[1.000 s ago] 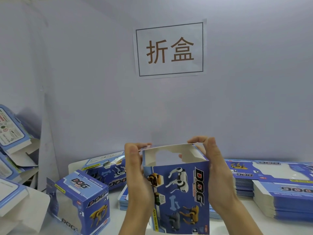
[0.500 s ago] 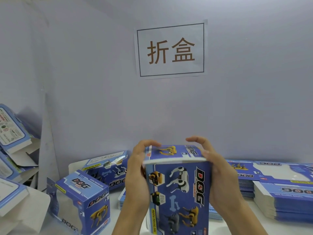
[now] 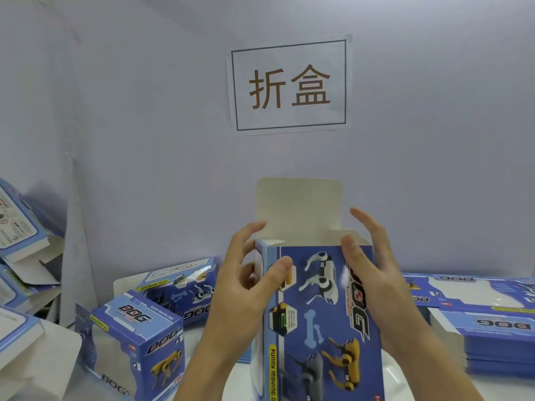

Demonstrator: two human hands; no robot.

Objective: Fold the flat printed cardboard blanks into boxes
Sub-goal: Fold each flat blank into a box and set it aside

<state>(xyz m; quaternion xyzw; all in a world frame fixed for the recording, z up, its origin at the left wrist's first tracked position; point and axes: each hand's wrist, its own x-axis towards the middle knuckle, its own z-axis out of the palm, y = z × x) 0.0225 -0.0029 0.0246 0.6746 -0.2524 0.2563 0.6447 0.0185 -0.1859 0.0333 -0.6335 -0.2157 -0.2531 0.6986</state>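
Observation:
I hold a blue printed "DOG" box (image 3: 321, 319) upright in front of me, above the table. Its top lid flap (image 3: 298, 204) stands straight up, white inner side toward me, so the top is open. My left hand (image 3: 240, 287) grips the box's left edge, thumb on the front face and fingers round the side. At the upper right corner my right hand (image 3: 376, 279) holds the box, thumb on the front and fingers reaching up behind the right side.
Two folded boxes (image 3: 136, 342) (image 3: 179, 285) stand at the left on the white table (image 3: 492, 386). Stacks of flat blanks (image 3: 477, 328) lie at the right. More folded boxes (image 3: 17, 227) are piled at the far left. A paper sign (image 3: 289, 85) hangs on the wall.
The lid, folded down over the top half a second ago, now stands upright and open. Both hands have shifted from the top to the box's upper sides.

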